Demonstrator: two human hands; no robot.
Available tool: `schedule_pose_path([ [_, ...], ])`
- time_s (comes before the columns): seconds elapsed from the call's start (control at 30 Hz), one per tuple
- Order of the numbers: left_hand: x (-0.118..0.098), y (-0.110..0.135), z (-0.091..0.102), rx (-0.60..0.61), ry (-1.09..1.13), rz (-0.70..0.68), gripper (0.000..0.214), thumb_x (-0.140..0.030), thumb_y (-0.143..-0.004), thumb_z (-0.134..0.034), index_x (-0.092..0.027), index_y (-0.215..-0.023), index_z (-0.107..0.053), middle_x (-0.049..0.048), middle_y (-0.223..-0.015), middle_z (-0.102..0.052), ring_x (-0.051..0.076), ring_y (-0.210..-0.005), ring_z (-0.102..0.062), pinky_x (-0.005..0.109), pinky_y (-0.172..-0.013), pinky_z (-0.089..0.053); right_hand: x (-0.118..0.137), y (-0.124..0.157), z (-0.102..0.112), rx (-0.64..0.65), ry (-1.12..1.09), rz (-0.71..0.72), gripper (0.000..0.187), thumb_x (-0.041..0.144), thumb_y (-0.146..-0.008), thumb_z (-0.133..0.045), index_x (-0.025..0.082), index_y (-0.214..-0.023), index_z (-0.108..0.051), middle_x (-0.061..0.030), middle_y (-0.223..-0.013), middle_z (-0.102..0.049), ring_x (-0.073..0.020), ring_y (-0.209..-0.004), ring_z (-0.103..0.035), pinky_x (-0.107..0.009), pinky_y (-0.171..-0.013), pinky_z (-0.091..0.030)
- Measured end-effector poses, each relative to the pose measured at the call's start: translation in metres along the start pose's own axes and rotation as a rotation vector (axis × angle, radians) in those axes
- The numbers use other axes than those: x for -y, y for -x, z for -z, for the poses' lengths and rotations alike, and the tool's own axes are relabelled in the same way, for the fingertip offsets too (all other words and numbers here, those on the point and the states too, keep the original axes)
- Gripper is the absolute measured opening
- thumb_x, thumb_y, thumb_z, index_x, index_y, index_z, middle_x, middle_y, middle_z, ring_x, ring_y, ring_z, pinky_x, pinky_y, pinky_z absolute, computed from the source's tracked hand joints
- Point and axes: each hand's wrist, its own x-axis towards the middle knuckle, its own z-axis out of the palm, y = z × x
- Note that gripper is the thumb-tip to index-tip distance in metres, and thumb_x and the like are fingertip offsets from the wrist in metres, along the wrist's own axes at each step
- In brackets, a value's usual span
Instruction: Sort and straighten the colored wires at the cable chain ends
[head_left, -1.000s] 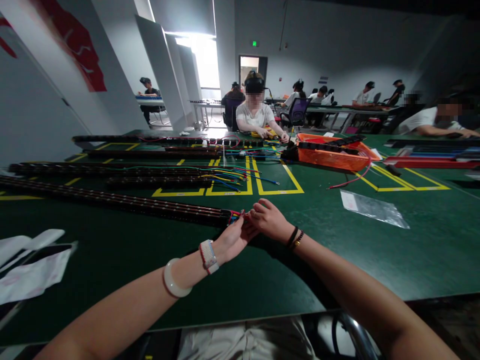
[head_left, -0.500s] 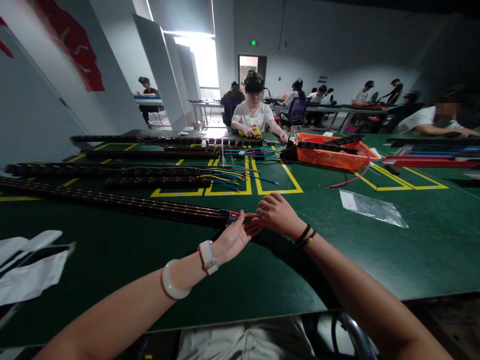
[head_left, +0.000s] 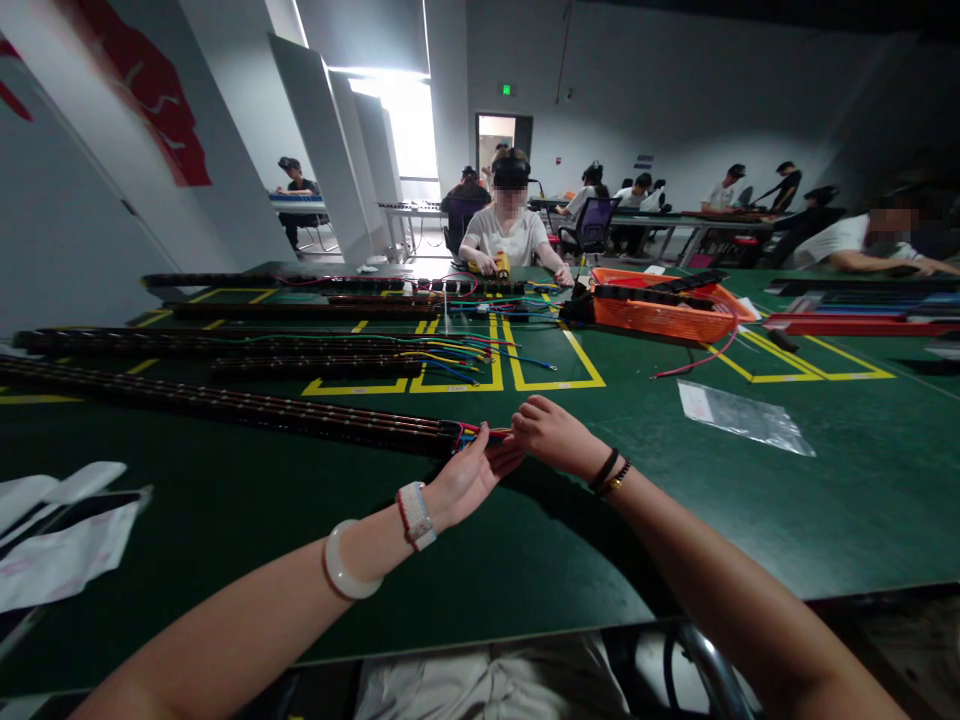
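Note:
A long black wrapped bundle [head_left: 300, 408] with reddish-brown strips lies slantwise on the green table. From its near right end come coloured wires [head_left: 501, 434], red, yellow and blue among them. My left hand [head_left: 469, 478], palm up, has the wires between its thumb and fingers, just past the bundle's end. Close against its fingertips, my right hand [head_left: 556, 436] is closed in a pinch on the wires. Their tips are hidden behind the right hand's fingers.
Further black bundles [head_left: 225, 345] with loose wire ends lie beyond mine. An orange basket [head_left: 652, 318] stands right of centre, behind a clear plastic bag [head_left: 742, 418]. White packaging [head_left: 67, 535] lies at left. Across the table, a person holds a yellow tool [head_left: 501, 265].
My right hand has turned slightly at the wire ends, its fingers curling closer. My left hand stays in place. The person opposite has shifted the yellow tool a little to the left.

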Motion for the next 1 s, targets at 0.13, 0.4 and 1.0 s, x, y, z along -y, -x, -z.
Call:
schedule_pose_path([
  [0.13, 0.001, -0.001, 0.001, 0.001, -0.025, -0.001, 0.034, -0.033, -0.093, -0.039, -0.009, -0.087, -0.062, 0.0163, -0.101, -0.068, 0.022, -0.107, -0.060, 0.039, -0.102, -0.041, -0.001, 0.000, -0.003, 0.012, -0.042, -0.023, 0.025, 0.011, -0.091, -0.042, 0.015, -0.081, -0.064, -0.0081, -0.083, -0.062, -0.0184, -0.077, -0.048, -0.034, -0.077, -0.033],
  [0.4, -0.001, 0.004, -0.006, -0.038, -0.082, -0.001, 0.037, -0.035, -0.093, -0.038, -0.006, -0.109, -0.056, 0.0208, -0.115, -0.062, 0.022, -0.111, -0.058, 0.038, -0.104, -0.039, -0.002, -0.002, -0.024, -0.097, -0.747, -0.535, 0.038, 0.042, -0.091, -0.047, 0.015, -0.071, -0.064, -0.0033, -0.069, -0.062, -0.0115, -0.063, -0.049, -0.024, -0.061, -0.033],
  [1.0, -0.002, 0.001, 0.001, -0.007, -0.045, 0.031, 0.035, -0.030, -0.093, -0.042, -0.003, -0.112, -0.054, 0.0239, -0.121, -0.058, 0.025, -0.112, -0.058, 0.040, -0.104, -0.039, -0.017, 0.001, -0.038, -0.063, -0.852, -0.620, 0.050, 0.058, -0.086, -0.045, 0.015, -0.074, -0.067, -0.0033, -0.065, -0.062, -0.0109, -0.058, -0.048, -0.024, -0.057, -0.029],
])
